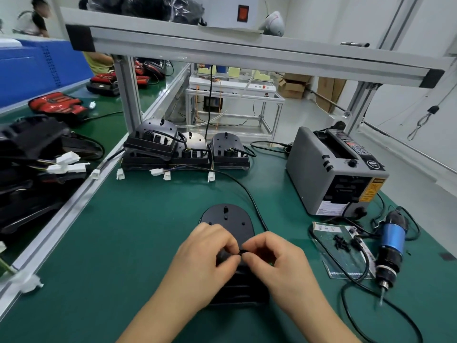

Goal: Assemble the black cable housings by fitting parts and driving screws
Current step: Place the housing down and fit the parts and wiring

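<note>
**A:** What's in the grip?

**B:** Both hands meet on one small black piece. The left hand pinches it between thumb and forefinger from one side. The right hand pinches it from the other, fingertips nearly touching, the remaining fingers curled in. It's tiny and dark, so it may be the end of the thin black cable or a separate clip. I can't tell which.

**A:** And the housing?

**B:** The black plastic housing with the rounded end lies flat on the green bench mat, directly beneath the pinch. Its long axis runs straight away from the person, rounded end far and ribbed end near, partly hidden under the wrists. I judge the piece has only to go down into the middle of the shell.

**A:** The cable?

**B:** It curves in from the far side and runs past the housing's right edge toward the hands.

**A:** Which hand takes the screws?

**B:** The right, I'd say. The black screws lie on a card to the right. The blue-and-black electric screwdriver lies just beyond them with its bit pointing toward the person. Both are well apart from the left hand.

**A:** Anything else?

**B:** A grey tape dispenser stands behind the screwdriver, and a row of assembled black housings sits at the far edge.
</note>
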Motion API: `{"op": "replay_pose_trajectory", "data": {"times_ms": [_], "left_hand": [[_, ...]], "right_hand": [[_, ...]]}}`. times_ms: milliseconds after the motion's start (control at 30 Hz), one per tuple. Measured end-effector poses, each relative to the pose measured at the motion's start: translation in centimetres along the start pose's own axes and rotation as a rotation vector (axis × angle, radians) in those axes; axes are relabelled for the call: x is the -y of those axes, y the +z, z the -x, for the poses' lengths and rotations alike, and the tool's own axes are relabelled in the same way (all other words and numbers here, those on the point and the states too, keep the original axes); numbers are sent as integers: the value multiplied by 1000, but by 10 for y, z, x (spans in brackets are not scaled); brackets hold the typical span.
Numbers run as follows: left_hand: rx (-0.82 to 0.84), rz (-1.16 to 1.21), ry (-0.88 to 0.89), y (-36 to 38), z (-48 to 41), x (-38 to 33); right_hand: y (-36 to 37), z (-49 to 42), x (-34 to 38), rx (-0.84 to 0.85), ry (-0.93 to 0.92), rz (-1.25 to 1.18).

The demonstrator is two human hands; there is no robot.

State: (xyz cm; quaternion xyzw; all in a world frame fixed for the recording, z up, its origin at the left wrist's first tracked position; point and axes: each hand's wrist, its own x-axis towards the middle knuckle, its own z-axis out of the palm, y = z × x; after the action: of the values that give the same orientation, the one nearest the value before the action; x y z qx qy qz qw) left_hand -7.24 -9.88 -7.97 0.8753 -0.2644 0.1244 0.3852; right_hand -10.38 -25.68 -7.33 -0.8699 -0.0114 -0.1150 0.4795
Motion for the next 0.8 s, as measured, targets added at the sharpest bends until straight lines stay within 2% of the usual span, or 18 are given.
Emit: {"op": "replay_pose_trajectory", "data": {"times_ms": [133,233,400,567,667,733,800], "left_hand": [[69,75,43,-5,-1,0],[-9,76,109,-5,3,-1],[-234,-246,422,1,5,4],[-304,-396,529,5,7,6],[-220,-230,419,6,14,2],[-189,47,172,2,20,-1],[-173,200,-31,-2,27,-1]], "right_hand": [[-4,2,5,60,19,-76],[-8,2,7,102,102,-217],[-18,-1,8,213,214,-234],[-20,1,9,236,247,-257],[-20,5,8,181,245,-233],[-19,10,6,160,246,-176],[-17,16,3,154,245,-98]]}}
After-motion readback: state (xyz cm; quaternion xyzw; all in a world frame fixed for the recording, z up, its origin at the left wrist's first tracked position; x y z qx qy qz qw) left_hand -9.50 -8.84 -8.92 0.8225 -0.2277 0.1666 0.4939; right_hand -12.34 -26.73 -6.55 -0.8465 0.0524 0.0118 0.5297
